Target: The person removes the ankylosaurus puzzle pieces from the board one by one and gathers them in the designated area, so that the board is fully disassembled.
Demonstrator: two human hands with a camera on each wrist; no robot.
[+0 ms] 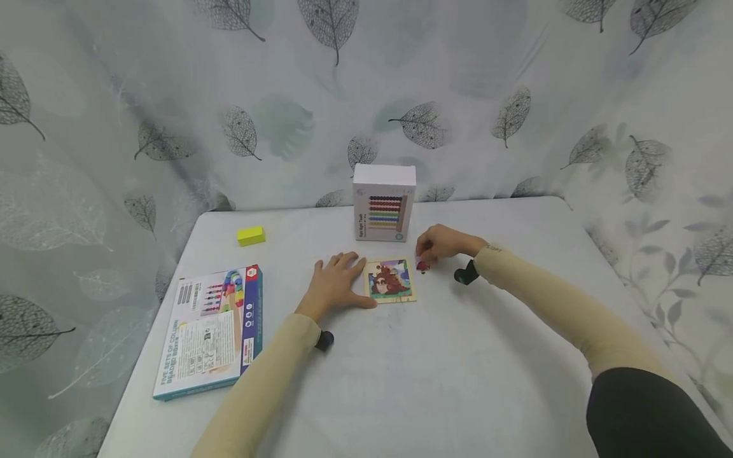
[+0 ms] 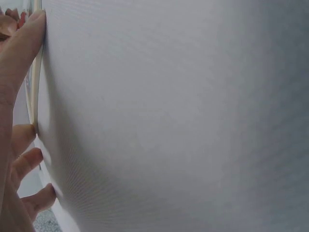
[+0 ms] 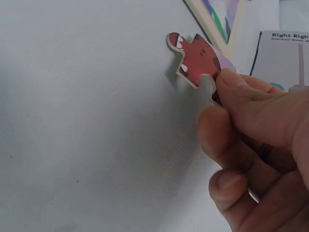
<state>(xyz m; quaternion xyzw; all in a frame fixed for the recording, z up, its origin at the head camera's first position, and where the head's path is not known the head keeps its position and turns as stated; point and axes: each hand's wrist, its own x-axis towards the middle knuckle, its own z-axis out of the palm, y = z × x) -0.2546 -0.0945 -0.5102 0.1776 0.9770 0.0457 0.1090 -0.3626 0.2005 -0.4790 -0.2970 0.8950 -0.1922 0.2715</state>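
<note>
A small square jigsaw puzzle (image 1: 390, 280) with a light wooden frame lies on the white table, showing a reddish-brown animal picture. My left hand (image 1: 336, 285) is spread at its left side, thumb at the near left corner and index finger near the far left corner. In the left wrist view the thumb (image 2: 26, 46) rests along the pale frame edge (image 2: 36, 72). To the right of the puzzle, my right hand (image 1: 443, 243) pinches a red puzzle piece (image 3: 199, 60) between thumb and fingers. That piece has white tooth shapes and a purple part, and is held tilted.
A white box with a bead-rack picture (image 1: 383, 203) stands upright behind the puzzle. At the left lies a flat box of beaded columns (image 1: 209, 331), with a yellow block (image 1: 251, 236) beyond it. A leaf-patterned curtain (image 1: 424, 127) hangs behind the table.
</note>
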